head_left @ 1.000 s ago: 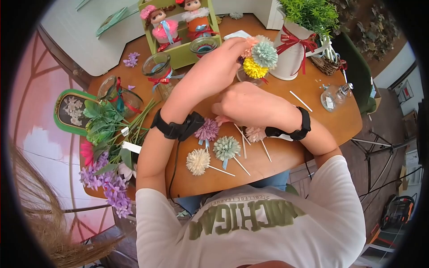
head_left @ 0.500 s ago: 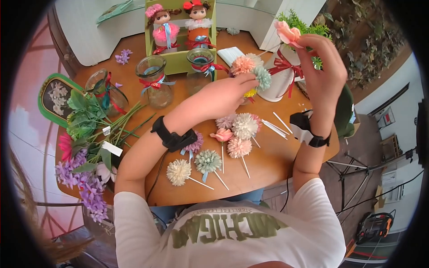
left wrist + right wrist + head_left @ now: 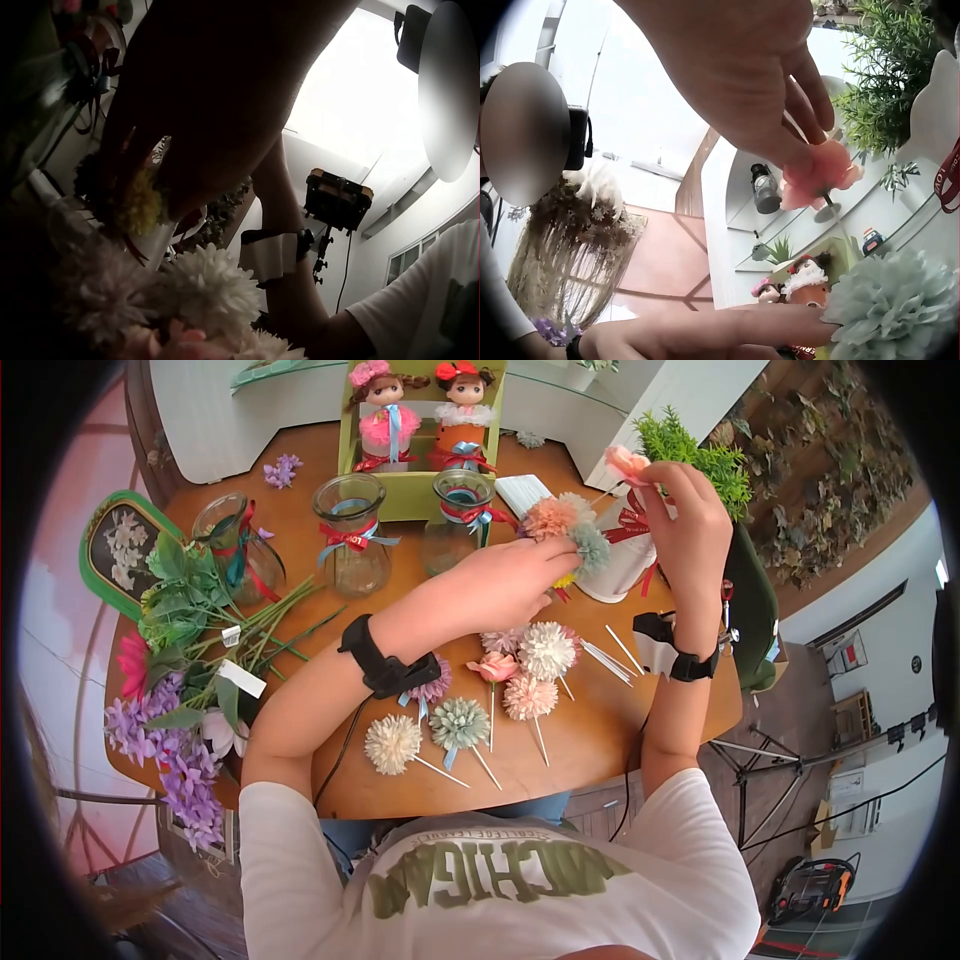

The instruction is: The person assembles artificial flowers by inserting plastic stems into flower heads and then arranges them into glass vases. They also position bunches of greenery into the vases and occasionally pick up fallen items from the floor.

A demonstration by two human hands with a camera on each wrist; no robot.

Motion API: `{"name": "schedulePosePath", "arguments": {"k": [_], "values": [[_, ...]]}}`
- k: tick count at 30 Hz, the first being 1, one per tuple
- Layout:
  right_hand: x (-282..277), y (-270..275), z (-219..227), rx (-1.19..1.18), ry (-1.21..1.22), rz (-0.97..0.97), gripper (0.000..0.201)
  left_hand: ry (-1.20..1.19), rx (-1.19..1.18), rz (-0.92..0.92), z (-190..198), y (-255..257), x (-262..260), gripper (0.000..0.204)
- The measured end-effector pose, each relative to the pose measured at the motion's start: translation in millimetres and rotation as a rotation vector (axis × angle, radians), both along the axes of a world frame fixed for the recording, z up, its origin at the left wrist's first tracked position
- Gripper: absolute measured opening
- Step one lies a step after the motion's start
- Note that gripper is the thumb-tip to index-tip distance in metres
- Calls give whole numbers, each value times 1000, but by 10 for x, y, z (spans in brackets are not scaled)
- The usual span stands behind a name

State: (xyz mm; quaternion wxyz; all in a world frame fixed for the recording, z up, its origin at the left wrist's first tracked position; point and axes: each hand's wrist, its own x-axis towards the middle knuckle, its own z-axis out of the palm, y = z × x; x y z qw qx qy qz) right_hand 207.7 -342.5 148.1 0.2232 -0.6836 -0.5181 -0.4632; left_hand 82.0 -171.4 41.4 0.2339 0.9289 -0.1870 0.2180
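My right hand (image 3: 690, 510) is raised at the back right and pinches a pink rose (image 3: 627, 464) by its bloom. Its thin stem (image 3: 841, 229) slants down toward a bunch of pompom flowers (image 3: 555, 518) in peach, pale green and yellow. My left hand (image 3: 505, 580) holds that bunch from the left, fingers along the pale green pompom (image 3: 892, 304). In the left wrist view its dark fingers lie around the yellow pompom (image 3: 140, 204). What the bunch stands in is mostly hidden behind the hand.
Loose pompoms on sticks, a cream one (image 3: 393, 745) among them, and another pink rose (image 3: 494, 667) lie in front. Ribboned glass jars (image 3: 355, 565) stand at the back left, near a green shelf with dolls (image 3: 388, 425). Leafy stems (image 3: 190, 600) lie left; a white pitcher (image 3: 615, 565) stands right.
My right hand came up from the table beside the left hand, carrying the pink rose to the back right, then dipped slightly. The left hand stayed at the bunch, shifting a little over it.
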Motion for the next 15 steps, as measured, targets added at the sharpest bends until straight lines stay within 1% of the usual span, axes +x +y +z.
{"name": "schedulePosePath", "arguments": {"k": [1,3,5,6,7,8,9,10,11,15], "values": [[-1,-5,8,35,6,-13,9,-50,14,1,-10,5,6,53],[-17,-17,4,24,-1,-47,9,-57,46,22,16,10,-5,52],[-24,-4,-28,-13,47,-81,7,-63,84,38,69,7,-29,52],[-4,5,-56,-12,47,-82,7,-126,138,43,87,8,-36,50],[31,21,-93,-60,78,-69,6,-189,193,47,99,9,-40,49],[56,34,-124,-108,110,-56,5,-189,194,46,94,20,-26,49],[64,46,-147,-107,110,-56,5,-171,183,10,80,38,0,49],[67,59,-166,-131,177,-43,4,-153,172,-26,60,50,16,49],[67,74,-175,-155,242,-30,4,-153,172,-24,33,59,23,49],[40,99,-193,-169,288,-22,4,-122,162,-36,17,75,27,48]]}}
